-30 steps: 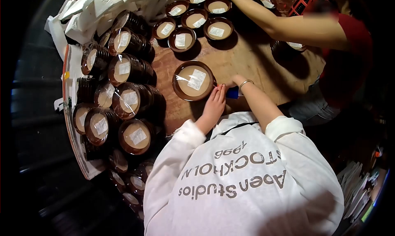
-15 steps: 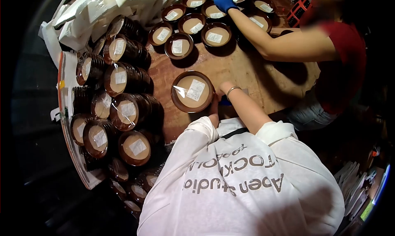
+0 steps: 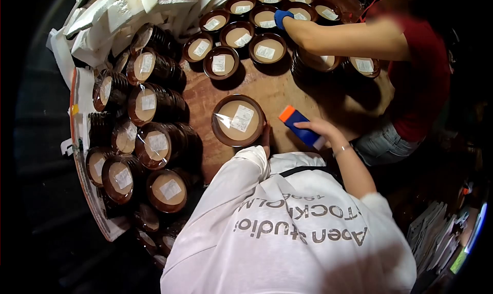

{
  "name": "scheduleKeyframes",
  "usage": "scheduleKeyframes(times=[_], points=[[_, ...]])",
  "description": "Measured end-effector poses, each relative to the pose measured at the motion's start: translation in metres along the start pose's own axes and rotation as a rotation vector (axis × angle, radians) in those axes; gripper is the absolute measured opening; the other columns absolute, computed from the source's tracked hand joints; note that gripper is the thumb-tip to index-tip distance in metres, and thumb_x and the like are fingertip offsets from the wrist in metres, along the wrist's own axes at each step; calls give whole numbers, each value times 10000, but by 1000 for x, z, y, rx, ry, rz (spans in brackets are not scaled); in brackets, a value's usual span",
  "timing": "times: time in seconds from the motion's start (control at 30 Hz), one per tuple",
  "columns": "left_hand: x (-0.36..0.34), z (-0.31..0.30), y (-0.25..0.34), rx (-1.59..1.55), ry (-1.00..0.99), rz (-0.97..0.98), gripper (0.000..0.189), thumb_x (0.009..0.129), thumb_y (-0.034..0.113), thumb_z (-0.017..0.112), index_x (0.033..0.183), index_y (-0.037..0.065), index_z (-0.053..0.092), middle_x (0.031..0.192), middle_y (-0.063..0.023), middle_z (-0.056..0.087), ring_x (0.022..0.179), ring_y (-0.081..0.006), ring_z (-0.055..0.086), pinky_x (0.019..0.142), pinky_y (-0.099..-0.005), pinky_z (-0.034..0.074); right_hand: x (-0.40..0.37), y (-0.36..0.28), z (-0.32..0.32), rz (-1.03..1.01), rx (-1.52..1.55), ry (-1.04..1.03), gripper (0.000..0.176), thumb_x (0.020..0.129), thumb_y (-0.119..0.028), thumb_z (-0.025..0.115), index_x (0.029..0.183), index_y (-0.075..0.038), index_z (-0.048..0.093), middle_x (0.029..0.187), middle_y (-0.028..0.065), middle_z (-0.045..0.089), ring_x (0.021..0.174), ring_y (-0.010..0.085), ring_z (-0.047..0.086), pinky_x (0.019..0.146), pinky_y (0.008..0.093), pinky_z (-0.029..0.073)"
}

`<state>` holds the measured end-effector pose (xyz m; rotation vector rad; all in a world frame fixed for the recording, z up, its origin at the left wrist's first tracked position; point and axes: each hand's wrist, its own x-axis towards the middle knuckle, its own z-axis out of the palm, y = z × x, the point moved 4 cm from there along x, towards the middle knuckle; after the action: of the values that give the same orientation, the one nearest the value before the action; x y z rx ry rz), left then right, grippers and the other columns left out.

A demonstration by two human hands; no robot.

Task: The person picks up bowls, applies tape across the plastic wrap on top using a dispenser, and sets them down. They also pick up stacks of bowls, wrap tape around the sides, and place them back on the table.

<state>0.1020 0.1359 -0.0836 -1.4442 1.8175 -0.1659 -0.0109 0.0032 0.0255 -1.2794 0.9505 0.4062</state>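
A brown-rimmed bowl point(image 3: 224, 133) under clear film, with a white label point(image 3: 242, 118) on its beige inside, is in front of me. My left hand point(image 3: 266, 139) grips its lower right edge; most of the fingers are hidden behind the bowl. To the right of the bowl, my right hand point(image 3: 319, 129) is closed round a blue block-shaped object point(image 3: 304, 133) with an orange end point(image 3: 287, 113). That object is apart from the bowl and points up and left.
Labelled bowls point(image 3: 219, 64) stand across the back of the wooden table point(image 3: 277, 89). Wrapped bowl stacks point(image 3: 155, 144) lie on the left, below white foam pieces point(image 3: 120, 22). At the right, a co-worker's arm point(image 3: 354, 39) with a blue glove point(image 3: 282, 18) reaches over bowls.
My right hand has moved right, away from the bowl, and the blue and orange object has come into clear view. The co-worker's gloved hand has moved down from the top edge.
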Motion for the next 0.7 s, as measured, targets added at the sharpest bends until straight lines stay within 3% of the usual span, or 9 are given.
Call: scheduleKeyframes(times=[0.17,0.33,0.4,0.47,0.5,0.53,0.57,0.67,0.7], points=[[7,-16,0,0,48,12,503,793,356,429,1202,64,425,1184,-79,456,1151,-263,353,972,-444,214,-35,35,-2,-117,464,178,356,749,-328,614,886,-1,575,758,38,582,650,112,551,587,227,429],[-2,-68,-52,28,109,13,511,792,376,437,1206,78,426,1179,-69,462,1146,-258,358,967,-446,219,-42,33,11,-175,487,124,332,775,-328,590,871,-12,568,763,49,588,655,111,559,603,229,443],[-25,-108,-115,-317,115,-50,468,753,390,508,1081,57,527,1067,-61,509,1056,-258,413,924,-460,269,-41,27,13,-170,501,60,328,777,-326,586,866,-12,561,757,65,591,644,126,568,597,237,451],[-30,-93,-178,-776,348,-136,339,733,330,554,908,43,592,996,-108,530,973,-274,474,884,-403,340,-36,23,14,-172,548,-23,318,783,-307,580,875,-5,536,775,125,606,658,175,598,611,268,482],[-52,-99,-222,-1230,175,-285,375,743,310,562,1010,47,555,1037,-143,519,970,-301,488,863,-352,372,-34,21,18,-172,548,-25,318,783,-307,580,875,-5,536,775,125,606,658,175,598,611,268,482],[-51,-49,-237,-1440,479,-377,415,776,323,540,1054,15,526,1063,-134,540,957,-280,513,780,-336,423,-31,18,24,-132,597,-45,317,787,-293,577,892,2,531,794,134,608,687,186,603,633,278,489],[-54,-14,-241,-1900,566,-392,523,805,361,529,1151,-20,442,1117,-117,518,998,-206,499,818,-294,401,-28,14,29,-93,648,-62,316,790,-279,574,908,10,526,813,144,610,716,198,609,656,287,495],[-68,66,-204,-2614,105,-470,489,794,429,535,1125,71,498,1038,-37,550,949,-117,502,844,-254,391,-2,12,47,-62,748,-166,330,797,-245,568,979,22,503,873,163,602,776,218,607,704,308,494],[-83,57,-185,-2734,127,-505,469,795,427,536,1105,76,520,1000,-35,571,928,-125,518,834,-264,407,2,8,53,-69,777,-176,326,796,-242,570,978,20,506,885,164,600,784,219,605,711,309,492]])
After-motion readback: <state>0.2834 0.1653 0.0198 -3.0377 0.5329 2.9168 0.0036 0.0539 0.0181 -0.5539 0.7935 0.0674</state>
